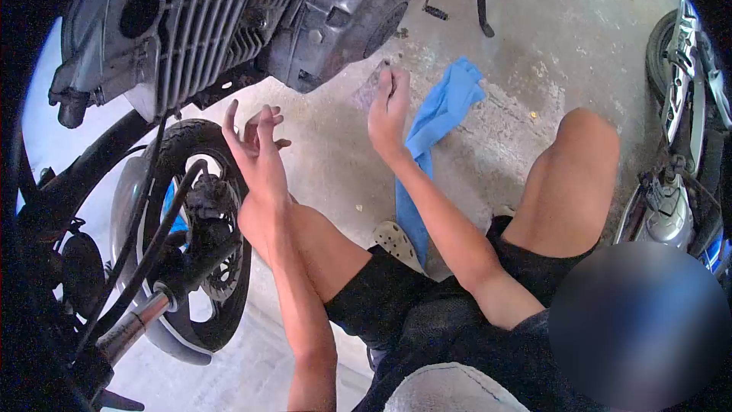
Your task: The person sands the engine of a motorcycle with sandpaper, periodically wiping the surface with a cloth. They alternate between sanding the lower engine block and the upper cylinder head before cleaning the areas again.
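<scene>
My left hand (258, 141) is raised between the engine and the front wheel, its fingers apart and slightly curled, with nothing showing in them. My right hand (389, 107) is closed, thumb against bent fingers, over the floor below the engine. A small dark bit shows at its fingertips, but I cannot tell what it is. Beside those fingers is a thin, see-through, purplish patch (364, 93). Just right of my right hand, a blue cloth (446, 107) lies crumpled on the concrete. Above both hands hangs the finned, dark grey motorcycle engine (206, 23).
At left stands the motorcycle's front wheel (191, 137), with fork tube (137, 324) and cables close to my left arm. A beige clog (395, 243) is between my knees. Another motorcycle (671, 206) stands at the right edge. A stand and footpeg (482, 0) jut down at the top.
</scene>
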`<state>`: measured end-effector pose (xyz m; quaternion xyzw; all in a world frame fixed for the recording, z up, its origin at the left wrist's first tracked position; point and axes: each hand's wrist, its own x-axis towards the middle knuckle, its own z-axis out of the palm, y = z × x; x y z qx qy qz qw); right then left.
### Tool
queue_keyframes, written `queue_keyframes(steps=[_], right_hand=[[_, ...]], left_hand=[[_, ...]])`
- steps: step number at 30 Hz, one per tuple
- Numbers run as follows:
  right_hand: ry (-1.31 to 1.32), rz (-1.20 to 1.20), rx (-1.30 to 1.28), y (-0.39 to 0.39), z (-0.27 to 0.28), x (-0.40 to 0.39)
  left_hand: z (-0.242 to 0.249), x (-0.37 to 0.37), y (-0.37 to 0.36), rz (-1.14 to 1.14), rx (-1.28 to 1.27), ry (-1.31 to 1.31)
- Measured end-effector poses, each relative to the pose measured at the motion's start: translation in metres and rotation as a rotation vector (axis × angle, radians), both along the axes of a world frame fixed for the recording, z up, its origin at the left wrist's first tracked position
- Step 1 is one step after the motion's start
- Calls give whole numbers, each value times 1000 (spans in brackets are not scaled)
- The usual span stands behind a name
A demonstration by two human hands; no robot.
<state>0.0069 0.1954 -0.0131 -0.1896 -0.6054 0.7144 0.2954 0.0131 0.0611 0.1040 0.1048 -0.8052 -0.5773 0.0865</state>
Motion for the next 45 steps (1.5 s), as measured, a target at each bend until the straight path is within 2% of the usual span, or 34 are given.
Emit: queue_keyframes(steps=[3,6,9,11,14,16,17,19,20,22,23,25,26,29,30,31,33,35,37,38,39,41,42,45], right_hand=[[12,-32,-140,3,13,-9],[-5,20,-446,-21,31,-10],[-16,83,-576,-39,48,-6],[-24,100,-506,-35,54,-9],[-94,4,-639,-40,57,-11],[26,46,-916,-37,62,-12],[16,33,-917,-36,65,-9],[10,16,-1230,-27,80,-13],[15,12,-1229,-24,84,-18],[-161,-19,-1454,-13,88,-29],[-161,-30,-1444,-10,90,-28],[-391,157,-1453,-4,111,-32],[-383,-38,-1630,-6,128,-31],[-521,-145,-1499,-13,116,-52],[-712,-137,-1466,-16,103,-63],[-704,-146,-1475,-20,97,-60],[-527,-29,-1444,-23,96,-59],[-619,-122,-1409,-24,104,-60],[-628,-305,-1596,-30,86,-75],[-582,-212,-1497,-34,59,-83],[-572,-206,-1499,-33,69,-81],[-497,-265,-1594,-25,95,-74],[-402,-208,-1645,-29,84,-74],[-346,-125,-1674,-35,66,-82]], left_hand=[[-1,-2,-1,-33,16,15],[1,-1,4,-52,-22,16],[2,4,4,-26,-34,11],[5,6,7,9,-25,28],[13,8,13,41,-1,10],[17,7,15,56,17,-16],[17,10,16,52,21,-59],[12,5,12,42,27,-79],[12,3,6,44,24,-92],[10,-1,3,37,19,-83],[8,-1,2,31,12,-85],[1,-7,-7,5,28,-80],[-2,-10,-10,7,30,-97],[-4,-12,-15,30,37,-121],[-5,-11,-15,38,40,-119],[-5,-12,-16,36,37,-118],[-7,-15,-16,44,58,-134],[-10,-15,-19,34,71,-124],[-11,-16,-17,42,64,-128],[-11,-16,-16,56,60,-116],[-10,-17,-18,53,60,-106],[-14,-18,-17,45,90,-115],[-10,-16,-14,34,96,-103],[-10,-16,-13,32,73,-89]])
